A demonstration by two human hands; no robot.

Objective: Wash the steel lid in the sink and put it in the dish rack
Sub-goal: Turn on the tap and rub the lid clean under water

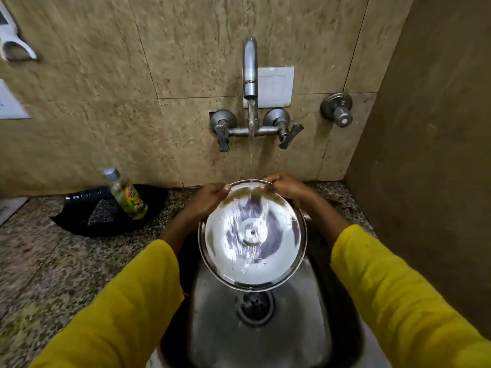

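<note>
The round steel lid (276, 258) is held tilted over the steel sink (212, 328), its hollow inner side facing me. My left hand (210, 199) grips its far left rim, and my right hand (288, 185) grips its far right rim. Water runs from the wall tap (250, 67) onto the upper part of the lid and streams down its surface. Below the lid's near edge lies the sink drain (254, 306). No dish rack is in view.
A black tray (79, 221) on the granite counter (53, 261) at left holds a scrub pad (102, 212) and a bottle of green dish liquid (127, 195). Two tap handles (222, 134) sit under the spout. A wall (425, 155) closes the right side.
</note>
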